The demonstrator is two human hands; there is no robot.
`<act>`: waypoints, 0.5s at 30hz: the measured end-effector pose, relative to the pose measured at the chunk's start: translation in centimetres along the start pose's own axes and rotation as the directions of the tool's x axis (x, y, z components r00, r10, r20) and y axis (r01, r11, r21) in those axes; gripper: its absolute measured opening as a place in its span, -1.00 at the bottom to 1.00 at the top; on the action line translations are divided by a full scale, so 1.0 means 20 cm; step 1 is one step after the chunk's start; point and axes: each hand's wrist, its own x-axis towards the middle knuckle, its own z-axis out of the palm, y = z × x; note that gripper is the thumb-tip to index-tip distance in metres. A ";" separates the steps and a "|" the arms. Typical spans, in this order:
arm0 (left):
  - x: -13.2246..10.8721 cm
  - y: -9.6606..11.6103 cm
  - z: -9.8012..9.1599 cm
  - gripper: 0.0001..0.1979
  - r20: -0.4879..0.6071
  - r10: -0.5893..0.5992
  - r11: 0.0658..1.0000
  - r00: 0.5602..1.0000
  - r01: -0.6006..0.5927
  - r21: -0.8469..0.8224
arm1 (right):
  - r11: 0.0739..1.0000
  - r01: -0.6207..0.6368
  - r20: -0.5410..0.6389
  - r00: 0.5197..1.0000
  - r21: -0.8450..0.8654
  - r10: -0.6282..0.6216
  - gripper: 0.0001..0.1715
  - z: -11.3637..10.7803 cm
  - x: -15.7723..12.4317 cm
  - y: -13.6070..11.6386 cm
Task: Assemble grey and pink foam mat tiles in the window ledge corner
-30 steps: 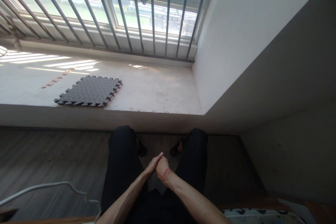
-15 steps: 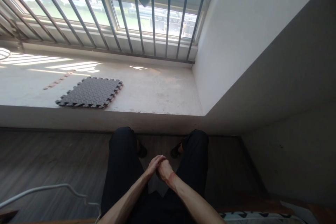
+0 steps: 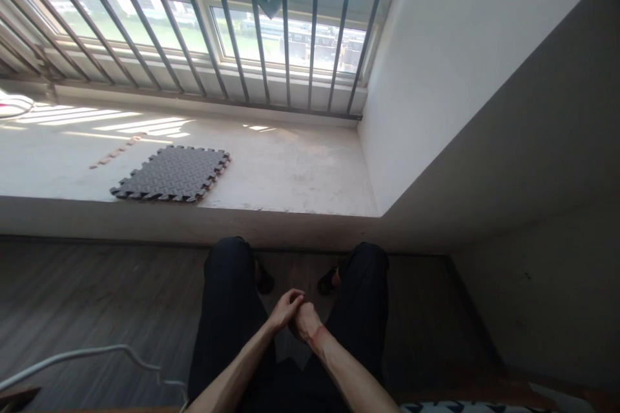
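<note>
While we sit with our knees apart, our left hand and right hand meet low between our dark trousers, both forearms slanting in from the near edge. Our left fingers curl loosely over the right hand's knuckles, touching them; the right hand is closed into a soft fist, wrist bent, and whether anything lies inside we cannot tell. Farther off, a grey foam mat lies on the pale ledge to the left, below the window bars.
</note>
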 end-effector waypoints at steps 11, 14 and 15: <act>0.36 1.07 -1.24 -0.77 -0.744 0.121 0.835 0.658 -0.472 -0.281 | 0.978 -0.131 -0.125 0.980 0.162 0.152 -0.68 0.01 -0.08 0.04; 0.38 1.16 -1.62 -0.77 -0.870 0.096 0.944 0.484 -0.322 -0.075 | 0.965 -0.127 -0.195 0.965 0.228 0.173 -0.71 -0.04 -0.05 0.06; 0.38 1.17 -1.73 -0.77 -0.890 0.107 0.956 0.444 -0.291 -0.030 | 0.957 -0.113 -0.240 0.954 0.267 0.180 -0.73 -0.08 -0.03 0.07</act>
